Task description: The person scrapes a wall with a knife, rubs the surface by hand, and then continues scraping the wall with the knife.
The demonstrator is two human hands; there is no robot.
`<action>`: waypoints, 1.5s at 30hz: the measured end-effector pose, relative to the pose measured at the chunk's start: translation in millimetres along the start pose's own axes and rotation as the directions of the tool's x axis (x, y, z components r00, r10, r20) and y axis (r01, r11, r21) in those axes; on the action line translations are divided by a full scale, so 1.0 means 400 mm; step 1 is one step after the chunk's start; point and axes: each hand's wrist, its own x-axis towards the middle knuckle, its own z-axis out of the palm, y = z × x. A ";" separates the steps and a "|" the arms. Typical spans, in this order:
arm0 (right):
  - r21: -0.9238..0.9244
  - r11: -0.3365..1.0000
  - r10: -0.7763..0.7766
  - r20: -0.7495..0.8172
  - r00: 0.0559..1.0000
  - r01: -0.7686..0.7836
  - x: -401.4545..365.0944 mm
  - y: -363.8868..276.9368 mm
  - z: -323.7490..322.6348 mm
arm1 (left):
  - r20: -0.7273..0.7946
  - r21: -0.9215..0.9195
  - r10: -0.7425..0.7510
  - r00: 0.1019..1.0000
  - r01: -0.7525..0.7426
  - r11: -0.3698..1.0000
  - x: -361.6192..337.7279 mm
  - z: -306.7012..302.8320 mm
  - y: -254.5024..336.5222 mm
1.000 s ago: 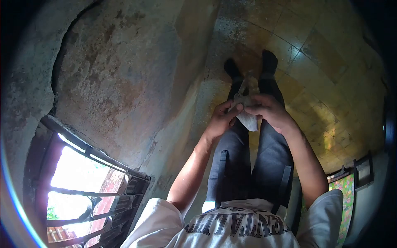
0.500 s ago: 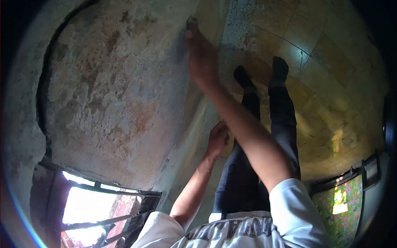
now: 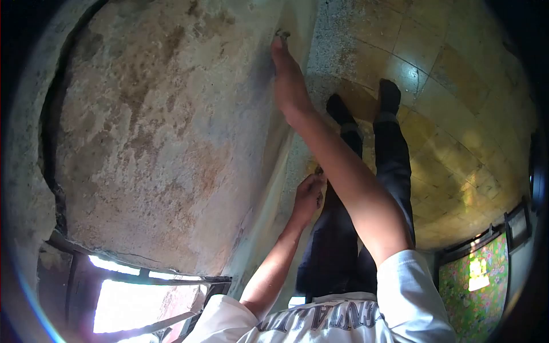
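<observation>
My right hand [image 3: 290,86] is stretched forward along the stained wall [image 3: 143,131]. Its fingers close on a small greyish object [image 3: 283,34] at the wall surface, too small to identify. Lower down, my left hand [image 3: 309,195] is closed in front of my dark trousers, beside my right forearm. A small dark bit [image 3: 318,170] shows at its fingertips, and I cannot make out what it is.
Yellowish floor tiles [image 3: 446,108] lie right of the wall, under my dark-covered feet [image 3: 389,97]. A barred window [image 3: 143,303] is at the lower left. A green flowered curtain [image 3: 474,286] hangs at the lower right.
The view has shifted, with the wall and window moving a little left. My right hand appears slightly farther right and lower, still closed. My left hand has moved slightly right.
</observation>
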 end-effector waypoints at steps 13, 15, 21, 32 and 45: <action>-0.296 0.932 -0.188 0.093 0.978 0.207 -0.112 0.048 0.023 | 0.052 0.137 0.415 0.908 -0.418 0.898 0.041 0.020 -0.040; -0.201 0.953 -0.226 0.039 0.973 0.229 -0.063 0.015 0.005 | 0.029 0.082 0.358 0.933 -0.360 0.929 0.018 0.030 -0.046; -0.141 0.952 -0.265 0.068 0.962 0.272 -0.117 0.020 0.036 | -0.039 -0.073 0.132 0.990 -0.135 0.988 0.020 0.060 -0.022; -0.128 0.971 -0.201 0.033 0.979 0.204 0.045 -0.010 -0.034 | 0.023 -0.192 0.027 0.999 -0.022 0.981 0.006 0.076 -0.006; -0.132 0.948 -0.272 0.137 0.953 0.289 0.093 0.002 -0.063 | 0.031 -0.118 0.030 0.999 -0.026 0.993 0.007 0.072 0.045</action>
